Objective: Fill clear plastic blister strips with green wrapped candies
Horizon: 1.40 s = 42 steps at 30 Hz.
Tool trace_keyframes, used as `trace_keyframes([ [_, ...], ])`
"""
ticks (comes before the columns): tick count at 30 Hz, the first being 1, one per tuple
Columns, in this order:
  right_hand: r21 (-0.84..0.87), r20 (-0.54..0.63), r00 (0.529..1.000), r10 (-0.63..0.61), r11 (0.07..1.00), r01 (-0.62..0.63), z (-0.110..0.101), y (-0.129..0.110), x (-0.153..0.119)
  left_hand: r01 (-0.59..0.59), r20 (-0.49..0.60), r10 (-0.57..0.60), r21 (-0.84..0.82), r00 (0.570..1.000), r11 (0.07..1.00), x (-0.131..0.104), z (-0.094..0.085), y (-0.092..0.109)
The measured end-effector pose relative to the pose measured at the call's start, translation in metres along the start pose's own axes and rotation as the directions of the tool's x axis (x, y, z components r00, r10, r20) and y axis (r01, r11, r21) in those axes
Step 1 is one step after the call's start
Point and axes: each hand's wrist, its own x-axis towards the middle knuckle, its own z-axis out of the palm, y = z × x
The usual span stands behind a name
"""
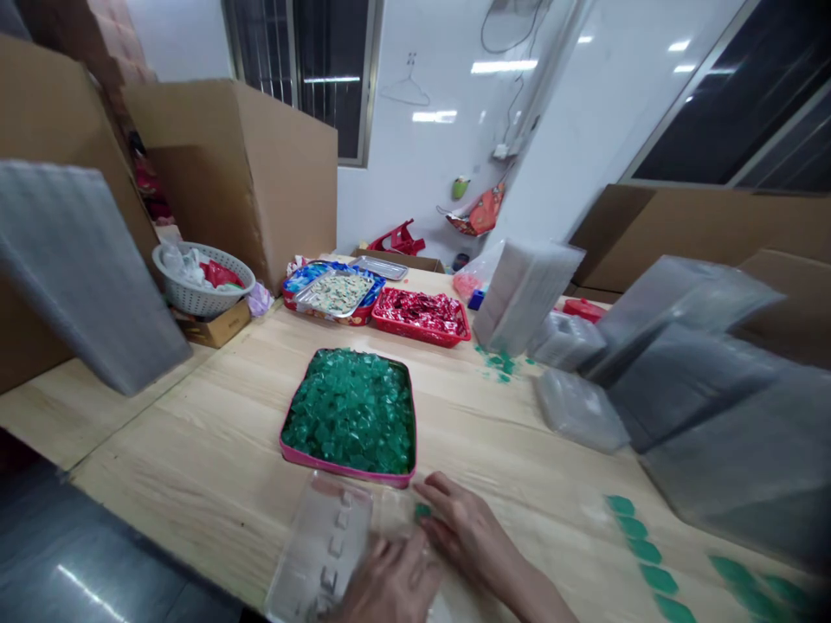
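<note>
Pink-rimmed tray (351, 471) holds glossy green pieces (354, 411); far red basket (416, 333), shiny packets (421, 312). Your right hand (473, 526) pinches green piece (421, 510); left hand (393, 581) blurred, grip unclear.

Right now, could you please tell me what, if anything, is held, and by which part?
The right hand seems to pinch a green piece, exactly where is unclear; whether the left hand holds anything cannot be told.

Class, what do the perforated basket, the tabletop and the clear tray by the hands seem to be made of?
Basket: probably plastic, dull; regular holes.
Tabletop: wood or wood-look laminate, smooth; pale grain.
Clear tray: likely thin plastic, glossy; see-through, with moulded-looking shapes.
</note>
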Motion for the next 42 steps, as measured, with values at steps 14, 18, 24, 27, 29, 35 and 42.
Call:
trace_keyframes([
  [14, 0.134, -0.296, 0.954, -0.042, 0.987, 0.084, 0.009, -0.041, 0.156, 0.567, -0.145, -0.571, -0.069, 0.808, 0.821, 0.076, -0.084, -0.128],
  [18, 0.543, -0.335, 0.937, 0.097, 0.833, 0.108, 0.004, -0.035, 0.129, 0.604, -0.064, -0.780, -0.594, 0.623, 0.531, 0.072, -0.082, -0.107],
  [24, 0.729, -0.360, 0.913, 0.189, 0.669, 0.149, -0.003, -0.044, 0.065, 0.340, 0.341, -0.774, -0.924, 0.533, -0.173, 0.083, -0.077, -0.057],
  [27, 0.782, -0.308, 0.925, 0.224, 0.614, 0.111, -0.002, -0.048, 0.042, 0.286, 0.392, -0.759, -0.917, 0.519, -0.278, 0.084, -0.075, -0.040],
  [29, 0.861, -0.241, 0.929, 0.281, 0.503, 0.071, -0.001, -0.047, 0.032, 0.281, 0.448, -0.724, -0.894, 0.525, -0.350, 0.082, -0.075, -0.032],
  [35, 0.948, -0.147, 0.923, 0.355, 0.317, 0.029, 0.002, -0.043, 0.010, 0.307, 0.557, -0.608, -0.827, 0.565, -0.471, 0.070, -0.075, -0.015],
  [42, 0.955, -0.200, 0.877, 0.437, 0.289, 0.074, 0.007, -0.034, -0.006, 0.368, 0.602, -0.561, -0.796, 0.568, -0.481, 0.058, -0.072, -0.011],
])
